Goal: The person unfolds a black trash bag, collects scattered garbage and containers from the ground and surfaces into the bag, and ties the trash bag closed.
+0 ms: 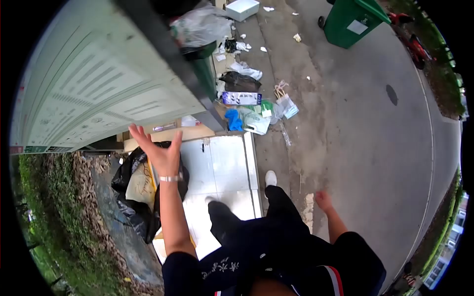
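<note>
Fingers spread, the left hand hovers above a black bag at the left edge of the tiled platform; the right hand, loosely clenched, hangs beyond its right edge. Past the far corner lies a purple box; farther, a green bin stands.

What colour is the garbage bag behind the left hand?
The garbage bag is black, shown best in the head view.
</note>
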